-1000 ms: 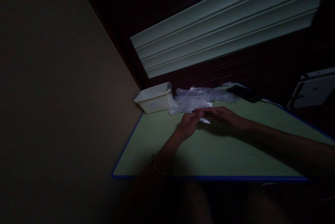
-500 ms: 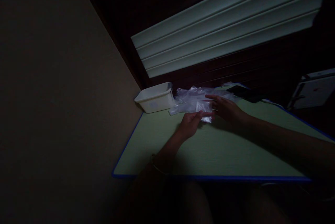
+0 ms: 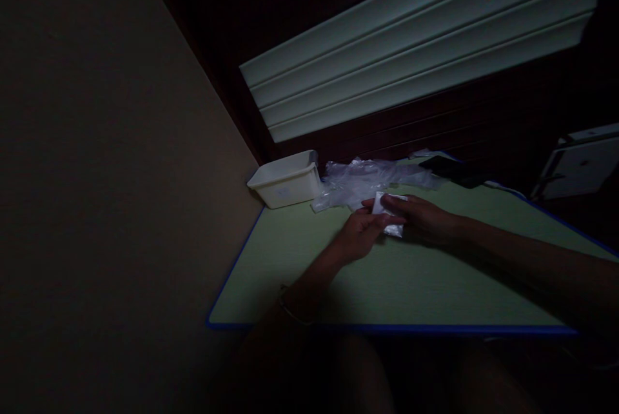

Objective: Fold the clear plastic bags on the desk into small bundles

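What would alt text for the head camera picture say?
A person's left hand and right hand hold a small shiny plastic packet over a blue-edged green table. Crumpled clear plastic and a white bin sit farther back, in dim light.

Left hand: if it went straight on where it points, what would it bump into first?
The left hand is touching the shiny packet, and straight past that it would probably bump the right hand first. It's dark, so how deep each one sits is hard to tell.

Near tabletop offers passage; bin and crumpled plastic obstruct beyond.
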